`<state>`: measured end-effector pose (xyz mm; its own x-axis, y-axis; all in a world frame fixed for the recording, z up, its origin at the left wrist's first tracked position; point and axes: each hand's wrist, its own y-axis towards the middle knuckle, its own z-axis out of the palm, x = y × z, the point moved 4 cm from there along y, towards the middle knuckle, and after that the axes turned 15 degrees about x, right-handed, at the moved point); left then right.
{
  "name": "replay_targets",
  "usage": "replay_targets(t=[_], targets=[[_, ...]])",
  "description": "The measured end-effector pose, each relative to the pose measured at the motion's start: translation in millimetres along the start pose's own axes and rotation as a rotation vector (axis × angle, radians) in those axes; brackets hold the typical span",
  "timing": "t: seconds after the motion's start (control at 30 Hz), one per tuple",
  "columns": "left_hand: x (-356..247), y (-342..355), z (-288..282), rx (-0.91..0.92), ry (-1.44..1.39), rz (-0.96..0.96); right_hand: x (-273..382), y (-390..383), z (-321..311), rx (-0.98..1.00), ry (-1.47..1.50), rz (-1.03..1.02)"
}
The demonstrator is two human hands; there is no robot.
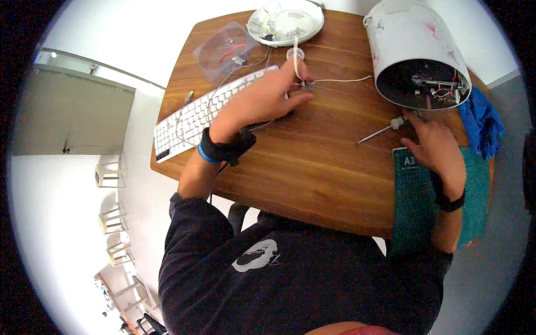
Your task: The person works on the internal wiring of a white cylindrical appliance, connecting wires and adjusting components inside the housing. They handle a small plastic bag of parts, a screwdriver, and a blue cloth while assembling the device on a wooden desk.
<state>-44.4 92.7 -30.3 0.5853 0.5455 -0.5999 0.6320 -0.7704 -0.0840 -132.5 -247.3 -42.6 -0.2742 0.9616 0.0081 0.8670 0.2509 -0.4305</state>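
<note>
My left hand (262, 97) reaches over the keyboard's far right end, its fingers curled around a thin white cable (340, 80). One stretch of cable runs right across the wood; a white strip (296, 58) rises beside my fingertips, in front of a small white ring (299, 53). My right hand (438, 145) is at the right, thumb and fingers apart. Its fingertips are beside the handle of a screwdriver (377, 134), whose shaft points left. Just beyond stands a white cylindrical housing (416, 33) on its side, its dark open end showing wires and metal parts.
The white keyboard (187, 120) lies at the left of the wooden table (312, 173). Behind it are a clear plastic bag (215, 53) and a round white cover (287, 25). A green cutting mat (410, 195) and blue cloth (481, 123) lie at the right. Chairs (114, 218) line the wall.
</note>
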Motion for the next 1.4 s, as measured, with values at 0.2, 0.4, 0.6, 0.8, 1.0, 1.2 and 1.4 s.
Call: replay_targets(t=[0.2, 0.4, 0.6, 0.8, 1.0, 1.2, 1.4], targets=[[10, 9, 24, 0.081, 0.011, 0.075, 0, -3, 4, -0.051, 0.001, -0.033], [27, 8, 32, 0.162, 0.097, 0.109, 2, 0, 5, -0.016, 0.001, 0.010], [16, 0, 33, 0.149, 0.136, 0.179, 1, 7, 7, -0.090, -0.061, -0.024], [10, 3, 46, 0.162, 0.203, 0.204, -6, 10, 12, -0.010, 0.020, 0.003], [0, -9, 39, 0.101, 0.155, 0.314, 16, 7, -8, 0.091, 0.016, 0.102], [41, -19, -19, -0.285, 0.237, -0.080, 9, 4, -3, 0.020, 0.004, 0.037], [130, -54, -90, -0.417, 0.574, -0.376, 8, 8, -5, 0.044, -0.017, 0.029]])
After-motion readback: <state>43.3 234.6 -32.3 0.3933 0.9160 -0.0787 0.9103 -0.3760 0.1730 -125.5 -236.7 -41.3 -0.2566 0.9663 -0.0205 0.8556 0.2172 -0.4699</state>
